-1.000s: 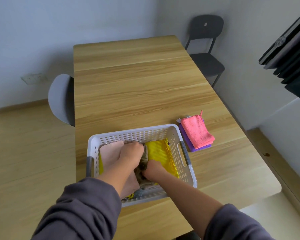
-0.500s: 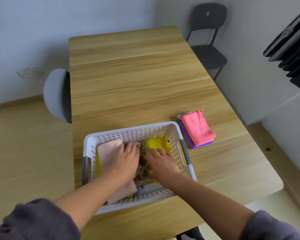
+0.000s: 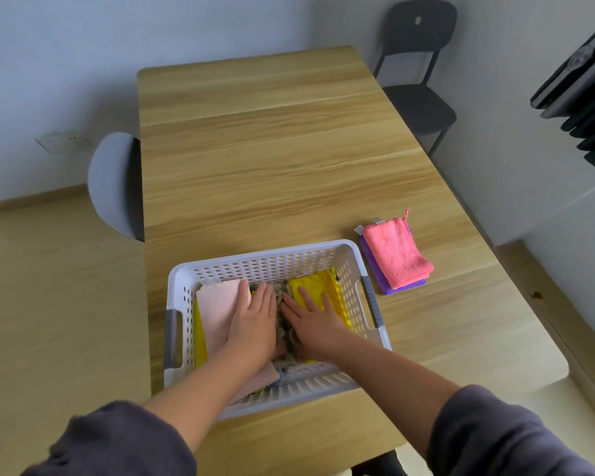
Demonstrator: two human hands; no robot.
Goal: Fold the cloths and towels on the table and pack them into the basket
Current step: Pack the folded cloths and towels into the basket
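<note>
Grey plastic, the back of a chair [image 3: 114, 187], shows at the left edge of the wooden bench [image 3: 272, 149]. Near its front edge stands the white perforated basket [image 3: 265, 266], both hands inside it. At its left lies a folded pale pink cloth [image 3: 217, 310]; the left hand [image 3: 253, 321] lies flat across its right edge, fingers straight. Between the hands a mottled grey-brown cloth [image 3: 287, 333] shows. The right hand [image 3: 315, 321] presses flat, fingers spread, on a yellow cloth [image 3: 318, 281] at the basket's right side. Just beside the basket on the right, a folded pink cloth [image 3: 395, 255] rests on a purple cloth [image 3: 371, 259]. A black chair [image 3: 416, 63] stands at the far right corner.
</note>
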